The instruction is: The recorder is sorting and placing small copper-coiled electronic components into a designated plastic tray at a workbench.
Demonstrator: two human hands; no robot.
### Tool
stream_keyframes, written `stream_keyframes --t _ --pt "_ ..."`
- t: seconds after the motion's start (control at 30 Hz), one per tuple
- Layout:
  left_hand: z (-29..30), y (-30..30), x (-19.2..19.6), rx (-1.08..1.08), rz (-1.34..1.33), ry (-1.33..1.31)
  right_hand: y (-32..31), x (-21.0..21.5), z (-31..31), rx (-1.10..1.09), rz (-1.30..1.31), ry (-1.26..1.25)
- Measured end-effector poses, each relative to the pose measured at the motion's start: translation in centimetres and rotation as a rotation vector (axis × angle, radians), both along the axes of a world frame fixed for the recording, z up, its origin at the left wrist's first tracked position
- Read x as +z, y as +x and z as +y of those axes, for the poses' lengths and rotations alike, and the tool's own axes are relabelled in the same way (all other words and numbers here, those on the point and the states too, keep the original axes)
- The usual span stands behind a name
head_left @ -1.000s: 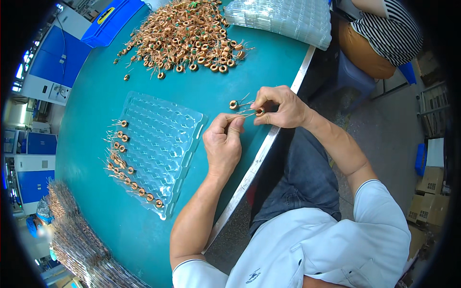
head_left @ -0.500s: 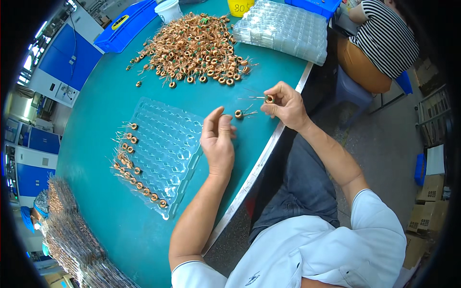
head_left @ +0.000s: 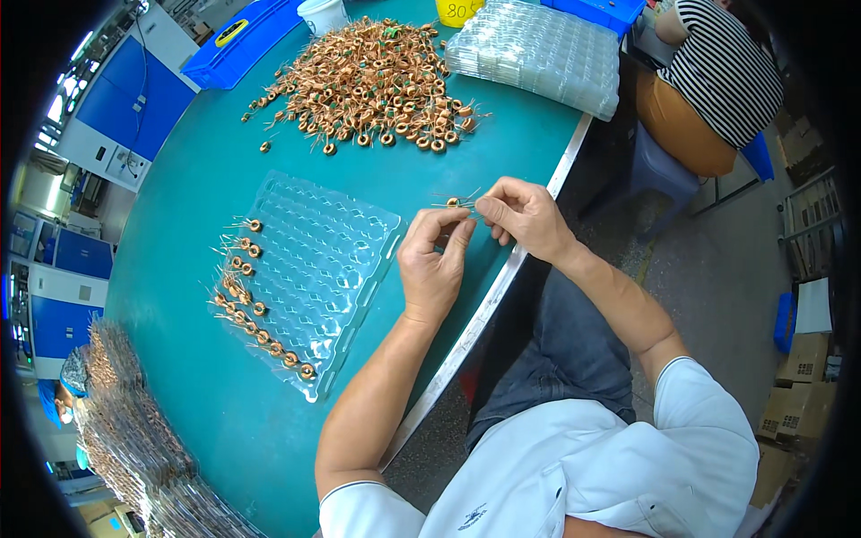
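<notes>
Head view: left hand (head_left: pixel 432 269) and right hand (head_left: pixel 523 215) together, fingertips pinched on one small copper coil (head_left: pixel 453 203) over green table (head_left: pixel 197 206) near its right edge. Just left, clear blister tray (head_left: pixel 323 260) with coils along its left side; farther off, coil heap (head_left: pixel 372 85).
</notes>
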State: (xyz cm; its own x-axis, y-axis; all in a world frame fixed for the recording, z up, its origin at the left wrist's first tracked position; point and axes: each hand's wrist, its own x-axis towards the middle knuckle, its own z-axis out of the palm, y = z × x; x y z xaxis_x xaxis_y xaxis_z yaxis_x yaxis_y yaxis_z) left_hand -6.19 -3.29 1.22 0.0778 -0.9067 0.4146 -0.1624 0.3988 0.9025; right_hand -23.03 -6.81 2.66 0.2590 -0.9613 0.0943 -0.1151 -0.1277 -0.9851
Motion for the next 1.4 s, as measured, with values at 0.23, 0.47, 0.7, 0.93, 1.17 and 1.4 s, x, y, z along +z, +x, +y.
stream_keyframes --t 0.23,0.47,0.7,0.93,1.17,1.4 --pt "-0.1 -0.3 -0.3 0.013 0.022 0.008 0.0 0.6 0.2 -0.014 0.091 0.024" --pt "-0.3 -0.2 -0.4 0.047 0.089 0.02 -0.9 -1.2 0.3 0.092 0.068 -0.221" --pt "0.2 -0.6 0.9 0.112 -0.163 -0.116 -1.3 -1.0 0.2 0.087 0.087 -0.171" --pt "-0.4 -0.6 0.3 0.119 -0.297 -0.263 -2.1 -1.0 -0.1 0.159 0.154 -0.19" --pt "-0.5 -0.8 0.7 0.115 -0.309 -0.252 -2.5 -1.4 -0.4 0.167 0.017 -0.119" --pt "-0.3 -0.9 1.0 0.081 -0.502 -0.475 -2.9 -0.8 -0.4 0.227 0.136 -0.172"
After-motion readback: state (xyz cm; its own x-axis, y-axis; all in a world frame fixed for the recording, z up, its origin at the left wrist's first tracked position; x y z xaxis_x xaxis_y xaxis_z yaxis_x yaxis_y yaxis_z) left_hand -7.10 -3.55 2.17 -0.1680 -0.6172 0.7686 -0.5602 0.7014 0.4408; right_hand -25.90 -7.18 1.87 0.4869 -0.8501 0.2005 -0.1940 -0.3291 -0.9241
